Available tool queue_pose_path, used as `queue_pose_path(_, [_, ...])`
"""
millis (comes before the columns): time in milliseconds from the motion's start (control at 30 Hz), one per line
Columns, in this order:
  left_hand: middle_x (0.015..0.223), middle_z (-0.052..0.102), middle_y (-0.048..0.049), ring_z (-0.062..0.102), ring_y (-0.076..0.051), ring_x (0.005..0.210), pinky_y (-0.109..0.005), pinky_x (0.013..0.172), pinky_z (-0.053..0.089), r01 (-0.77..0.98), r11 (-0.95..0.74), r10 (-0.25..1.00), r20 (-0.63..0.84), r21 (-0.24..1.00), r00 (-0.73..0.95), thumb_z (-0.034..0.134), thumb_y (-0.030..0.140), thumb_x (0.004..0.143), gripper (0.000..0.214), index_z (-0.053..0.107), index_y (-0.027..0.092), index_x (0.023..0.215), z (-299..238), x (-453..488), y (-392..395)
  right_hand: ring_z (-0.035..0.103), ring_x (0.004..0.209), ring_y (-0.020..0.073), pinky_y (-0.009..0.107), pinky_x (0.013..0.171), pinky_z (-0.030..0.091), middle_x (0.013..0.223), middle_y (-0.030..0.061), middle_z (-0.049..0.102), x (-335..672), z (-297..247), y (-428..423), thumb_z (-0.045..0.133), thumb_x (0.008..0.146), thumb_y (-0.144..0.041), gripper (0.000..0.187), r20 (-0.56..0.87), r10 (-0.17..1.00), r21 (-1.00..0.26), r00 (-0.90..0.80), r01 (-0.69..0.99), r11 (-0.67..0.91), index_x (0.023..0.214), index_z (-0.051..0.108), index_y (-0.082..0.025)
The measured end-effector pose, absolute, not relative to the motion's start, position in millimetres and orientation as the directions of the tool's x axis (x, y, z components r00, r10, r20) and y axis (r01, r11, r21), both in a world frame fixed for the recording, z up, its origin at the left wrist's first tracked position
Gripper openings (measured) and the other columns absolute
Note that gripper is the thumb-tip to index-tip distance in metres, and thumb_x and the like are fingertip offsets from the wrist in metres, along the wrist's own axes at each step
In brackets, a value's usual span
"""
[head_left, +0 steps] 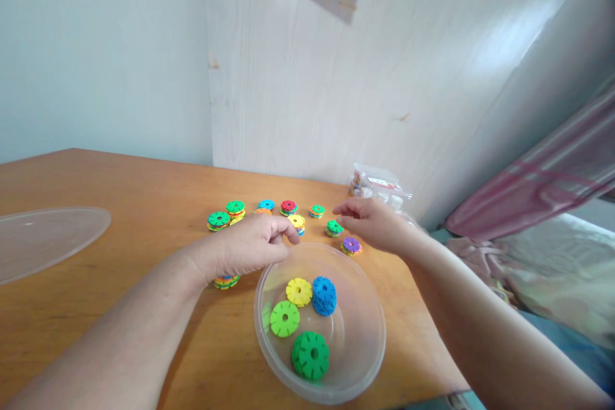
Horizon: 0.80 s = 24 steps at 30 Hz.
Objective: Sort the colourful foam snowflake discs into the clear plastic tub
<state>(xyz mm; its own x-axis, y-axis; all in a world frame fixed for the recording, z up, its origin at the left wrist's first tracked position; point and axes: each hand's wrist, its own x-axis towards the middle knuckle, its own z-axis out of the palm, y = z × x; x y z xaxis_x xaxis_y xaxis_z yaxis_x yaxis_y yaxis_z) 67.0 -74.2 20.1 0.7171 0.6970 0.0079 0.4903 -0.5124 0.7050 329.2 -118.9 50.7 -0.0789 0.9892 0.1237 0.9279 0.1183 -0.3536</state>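
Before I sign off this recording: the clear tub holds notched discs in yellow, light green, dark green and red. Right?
Not red: the head view shows blue discs in the clear tub, with the yellow disc, light green disc and dark green discs as stated.

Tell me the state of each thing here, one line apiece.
Tub: open, upright
Lid: off, lying flat
Blue discs: stacked in tub
Green discs: stacked in tub
Yellow disc: lying in tub
Lime disc: lying in tub
Disc stacks: outside tub, mixed colours
Bag: filled, seal unclear
Left hand: fingers curled, nothing visible held
Right hand: fingers bent, nothing visible held
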Motion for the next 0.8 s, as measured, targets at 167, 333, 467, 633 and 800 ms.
queue_pose_path(167, [0.076,0.062,-0.0014,0.053,-0.015,0.067,-0.026,0.059,0.04,0.495,-0.473,0.694,-0.038,0.729,0.719,0.054,0.037,0.074,0.036,0.066,0.018,0.102,21,68,-77,0.064,0.101,0.0252,0.03,0.081,0.046,0.119,0.0137,0.069,351,25,-78,0.065,0.08,-0.037,0.047,0.05,0.998,-0.117,-0.039,0.992,0.044,0.121,0.068,-0.015])
queue_pose_path(333, [0.076,0.062,-0.0022,0.054,-0.017,0.069,-0.028,0.059,0.039,0.475,-0.47,0.693,-0.022,0.744,0.721,0.055,0.035,0.074,0.033,0.067,0.019,0.101,21,68,-77,0.066,0.088,0.0241,0.029,0.068,0.041,0.103,0.0134,0.072,349,12,-68,0.061,0.081,-0.049,0.042,-0.066,0.998,-0.015,-0.01,1.0,0.009,0.104,0.072,-0.016])
queue_pose_path(467, [0.073,0.061,-0.0022,0.054,-0.017,0.068,-0.027,0.057,0.039,0.477,-0.472,0.69,-0.026,0.742,0.723,0.056,0.036,0.073,0.036,0.067,0.02,0.103,21,67,-76,0.063,0.074,0.0198,0.029,0.059,0.035,0.091,0.0103,0.072,349,9,-64,0.061,0.081,-0.049,0.035,-0.08,0.997,-0.009,0.006,1.0,-0.006,0.091,0.071,-0.017])
queue_pose_path(633, [0.077,0.062,-0.0017,0.052,-0.015,0.066,-0.026,0.058,0.038,0.501,-0.495,0.7,-0.015,0.71,0.714,0.054,0.034,0.075,0.036,0.067,0.019,0.105,18,68,-75,0.059,0.073,0.018,0.028,0.057,0.034,0.088,0.0077,0.069,351,15,-70,0.064,0.077,-0.045,0.03,0.036,0.999,-0.108,-0.02,0.994,0.023,0.088,0.067,-0.016])
queue_pose_path(800, [0.077,0.061,-0.0012,0.05,-0.014,0.064,-0.026,0.057,0.036,0.503,-0.52,0.7,0.007,0.691,0.714,0.053,0.033,0.076,0.037,0.067,0.019,0.107,15,69,-73,0.051,0.064,0.0125,0.025,0.055,0.034,0.074,-0.0002,0.059,339,34,-101,0.069,0.074,-0.039,0.027,0.077,0.991,-0.41,-0.112,0.902,0.134,0.085,0.058,-0.017])
